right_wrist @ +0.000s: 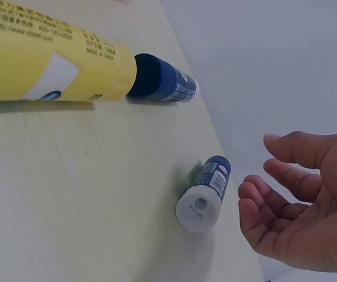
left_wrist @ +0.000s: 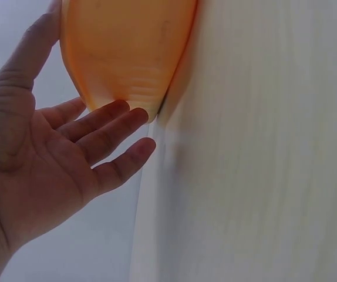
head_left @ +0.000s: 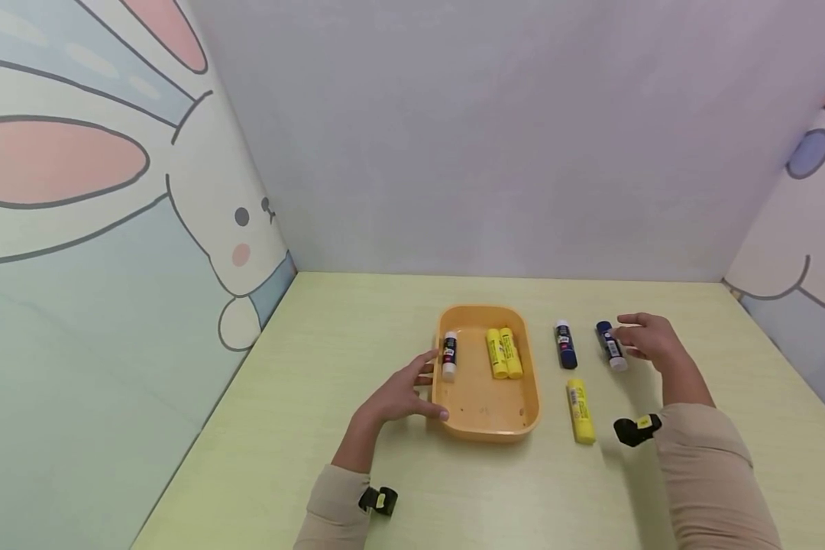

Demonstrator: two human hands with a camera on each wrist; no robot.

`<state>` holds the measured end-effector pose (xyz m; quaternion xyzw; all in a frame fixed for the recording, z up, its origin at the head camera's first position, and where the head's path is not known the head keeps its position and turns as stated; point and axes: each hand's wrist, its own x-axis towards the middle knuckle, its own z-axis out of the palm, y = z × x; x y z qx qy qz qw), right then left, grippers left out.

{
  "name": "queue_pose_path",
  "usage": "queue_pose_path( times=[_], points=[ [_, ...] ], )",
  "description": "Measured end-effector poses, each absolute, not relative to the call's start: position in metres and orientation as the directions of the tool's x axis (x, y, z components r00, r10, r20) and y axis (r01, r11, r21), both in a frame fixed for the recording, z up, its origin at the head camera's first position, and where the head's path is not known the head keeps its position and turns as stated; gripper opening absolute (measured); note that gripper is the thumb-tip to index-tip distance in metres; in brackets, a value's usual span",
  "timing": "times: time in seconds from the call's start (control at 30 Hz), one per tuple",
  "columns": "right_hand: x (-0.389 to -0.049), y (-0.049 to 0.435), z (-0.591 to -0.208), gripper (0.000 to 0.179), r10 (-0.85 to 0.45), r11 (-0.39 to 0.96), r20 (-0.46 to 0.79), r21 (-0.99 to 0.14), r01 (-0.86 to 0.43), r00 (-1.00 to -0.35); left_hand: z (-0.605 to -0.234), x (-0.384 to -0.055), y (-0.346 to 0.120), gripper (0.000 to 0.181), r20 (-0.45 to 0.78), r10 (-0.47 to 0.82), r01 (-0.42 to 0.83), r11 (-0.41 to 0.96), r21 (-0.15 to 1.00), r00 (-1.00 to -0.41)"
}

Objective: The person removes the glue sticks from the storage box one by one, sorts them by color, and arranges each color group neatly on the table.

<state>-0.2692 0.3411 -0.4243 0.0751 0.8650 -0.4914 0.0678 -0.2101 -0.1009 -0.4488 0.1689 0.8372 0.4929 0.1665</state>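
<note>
An orange tray [head_left: 484, 437] lies on the table. Inside, a dark blue and white glue stick [head_left: 450, 356] rests at the left, and two yellow glue sticks [head_left: 505, 354] lie side by side toward the right. My left hand [head_left: 400, 393] is at the tray's left side, thumb on the rim; in the left wrist view the fingers [left_wrist: 113, 126] are loosely extended against its outer wall [left_wrist: 130, 53]. Beside a blue glue stick with a white end [right_wrist: 205, 194], my right hand [right_wrist: 303, 205] hovers with loosely bent fingers, holding nothing; a gap separates them.
Right of the tray lie another blue and white glue stick [head_left: 566, 345] and a yellow glue stick [head_left: 580, 412]. The pale wooden table [head_left: 357, 321] meets a grey wall [head_left: 509, 137] behind, with rabbit-printed walls at both sides.
</note>
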Motion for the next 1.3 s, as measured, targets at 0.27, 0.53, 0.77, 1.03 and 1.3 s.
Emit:
queue_pose_path(
  times=[0.27, 0.53, 0.77, 1.03, 1.3],
  points=[
    [-0.268, 0.329, -0.414, 0.065, 0.011, 0.507, -0.193, -0.844, 0.172, -0.981, -0.449, -0.21, -0.101, 0.098, -0.106, 0.451, 0.118, 0.441, 0.89, -0.886],
    [-0.268, 0.315, -0.408, 0.064, -0.066, 0.518, -0.158, -0.849, 0.102, -0.985, -0.447, -0.209, -0.101, 0.099, -0.104, 0.452, 0.126, 0.45, 0.884, -0.886],
    [-0.269, 0.3, -0.406, 0.068, -0.131, 0.498, -0.203, -0.86, 0.112, -0.97, -0.447, -0.21, -0.101, 0.098, -0.097, 0.449, 0.131, 0.45, 0.883, -0.888],
    [-0.269, 0.283, -0.399, 0.065, -0.251, 0.476, -0.247, -0.873, 0.102, -0.936, -0.448, -0.21, -0.101, 0.098, -0.108, 0.443, 0.124, 0.462, 0.878, -0.89],
    [-0.273, 0.268, -0.39, 0.064, -0.297, 0.496, -0.236, -0.866, 0.061, -0.925, -0.446, -0.209, -0.101, 0.097, -0.107, 0.448, 0.129, 0.465, 0.876, -0.887]
  ],
)
